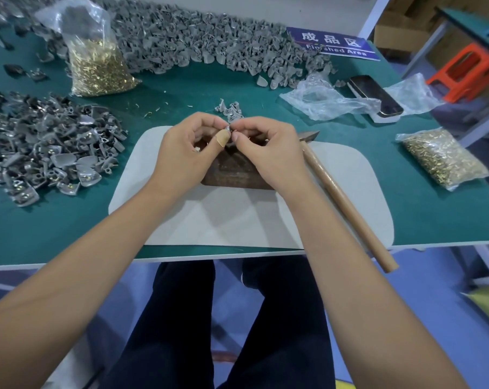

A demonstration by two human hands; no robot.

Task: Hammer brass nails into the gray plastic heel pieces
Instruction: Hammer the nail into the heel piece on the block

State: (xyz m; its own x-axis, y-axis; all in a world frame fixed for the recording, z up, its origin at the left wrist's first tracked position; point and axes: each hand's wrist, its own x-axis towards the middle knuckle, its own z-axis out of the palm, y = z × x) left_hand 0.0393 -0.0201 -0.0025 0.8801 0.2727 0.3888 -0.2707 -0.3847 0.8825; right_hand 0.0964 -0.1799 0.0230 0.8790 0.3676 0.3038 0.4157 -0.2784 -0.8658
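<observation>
A small gray heel piece (228,128) is held up between the fingertips of both hands, just above the far end of a dark brown block (232,171) that lies on a pale gray mat (237,220). The left hand (187,147) has its fingers curled and pinches the piece from the left, its thumb tip wrapped in a tan bandage (223,138). The right hand (261,147) has its fingers curled too and pinches at the piece from the right; whether it also holds a nail there is too small to tell. A few loose gray heel pieces (230,109) sit on the green table (55,234) just beyond the hands. A hammer (344,203) with a wooden handle lies to the right of the hands, its head near the right wrist and its handle end reaching past the near table edge. To the left is a heap of heel pieces with brass nails (49,153) showing in them, and a long bank of plain gray pieces (204,46) runs across the back. One clear bag of brass nails (97,60) stands at the back left, and another bag of nails (442,158) lies at the right. A phone (375,95) rests among crumpled clear plastic (327,99), near a blue sign (333,43).
</observation>
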